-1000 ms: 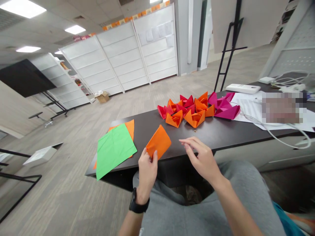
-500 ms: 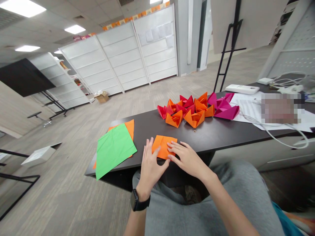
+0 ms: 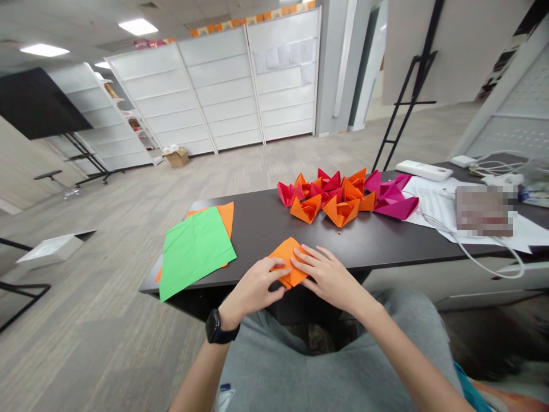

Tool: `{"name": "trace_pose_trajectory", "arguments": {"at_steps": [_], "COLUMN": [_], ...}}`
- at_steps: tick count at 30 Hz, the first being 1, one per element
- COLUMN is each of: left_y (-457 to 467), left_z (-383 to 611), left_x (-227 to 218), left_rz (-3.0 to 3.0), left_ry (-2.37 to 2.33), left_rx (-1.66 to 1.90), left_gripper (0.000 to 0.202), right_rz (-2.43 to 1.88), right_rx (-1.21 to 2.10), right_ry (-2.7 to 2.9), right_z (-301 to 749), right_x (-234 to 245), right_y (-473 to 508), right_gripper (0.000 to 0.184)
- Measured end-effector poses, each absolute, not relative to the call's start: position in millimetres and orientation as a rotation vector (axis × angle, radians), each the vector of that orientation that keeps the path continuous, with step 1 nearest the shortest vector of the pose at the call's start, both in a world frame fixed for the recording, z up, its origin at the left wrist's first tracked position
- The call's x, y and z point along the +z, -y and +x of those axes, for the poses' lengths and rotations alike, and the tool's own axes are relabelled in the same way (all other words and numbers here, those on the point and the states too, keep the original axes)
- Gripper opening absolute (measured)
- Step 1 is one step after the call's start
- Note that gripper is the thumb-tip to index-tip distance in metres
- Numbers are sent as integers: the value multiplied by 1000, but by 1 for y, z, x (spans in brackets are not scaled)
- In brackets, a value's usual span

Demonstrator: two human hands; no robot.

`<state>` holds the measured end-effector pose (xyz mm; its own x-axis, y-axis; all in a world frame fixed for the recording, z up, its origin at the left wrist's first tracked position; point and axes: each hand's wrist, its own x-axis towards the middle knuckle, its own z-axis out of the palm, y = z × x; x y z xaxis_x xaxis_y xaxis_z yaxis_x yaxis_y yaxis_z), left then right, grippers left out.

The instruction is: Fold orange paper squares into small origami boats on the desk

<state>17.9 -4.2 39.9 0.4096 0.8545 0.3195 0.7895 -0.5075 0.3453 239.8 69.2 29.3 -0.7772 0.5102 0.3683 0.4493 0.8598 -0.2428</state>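
Observation:
A folded square of orange paper (image 3: 290, 249) lies near the front edge of the dark table, one corner pointing away from me. My left hand (image 3: 261, 281) has its bent fingers over the paper's left side, with the thumb close to the lower corner. On the other side, my right hand (image 3: 328, 277) grips the paper, its long fingers across the top and its thumb by the lower right edge. Green paper sheets (image 3: 195, 249) lie to the left, over orange sheets (image 3: 226, 217). Folded orange paper pieces (image 3: 342, 212) stand beyond my hands, beside red ones (image 3: 289, 193) and magenta ones (image 3: 397, 205).
The dark table (image 3: 253, 229) has its left end beside the green sheets, which overhang the front edge. At right lie printed papers (image 3: 433, 197), a white device (image 3: 424, 170), white cables (image 3: 480, 260) and a blurred-out object (image 3: 484, 210). An easel (image 3: 405, 103) stands behind.
The orange paper has turned so that a corner points away from me. My left hand has gone from fingers stretched upward to fingers bent over the paper. The camera view has shifted slightly.

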Motion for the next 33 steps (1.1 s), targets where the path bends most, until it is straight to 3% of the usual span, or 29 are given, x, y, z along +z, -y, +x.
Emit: {"name": "trace_pose_trajectory", "arguments": {"at_steps": [3,9,14,17,23,28,33], "left_y": [-6,-37,-55,-51,-28,-19,-17], "left_z": [11,17,26,29,33,33,31], "left_x": [39,40,36,31,24,24,24], "left_rz": [2440,2104,2039,2200,2573,2683,2742], "left_ry": [-1461,-1703,-1775,-1846,-1662,-1676,-1686], "left_rx": [796,981,1035,1055,788,577,476], "left_gripper": [24,18,10,15,29,44,48], "right_rz": [-716,-928,-1032,-1040,-1011,-937,-805], "right_rx": [249,447,595,598,406,-24,-103], "right_ry": [2576,2378,2171,2100,2231,2321,2510], "right_z": [240,224,214,213,212,212,230], "right_x": [29,29,16,12,19,22,11], "right_y": [-74,-98,-115,-114,-108,-79,-56], "right_gripper": [33,32,14,22,14,26,43]}}
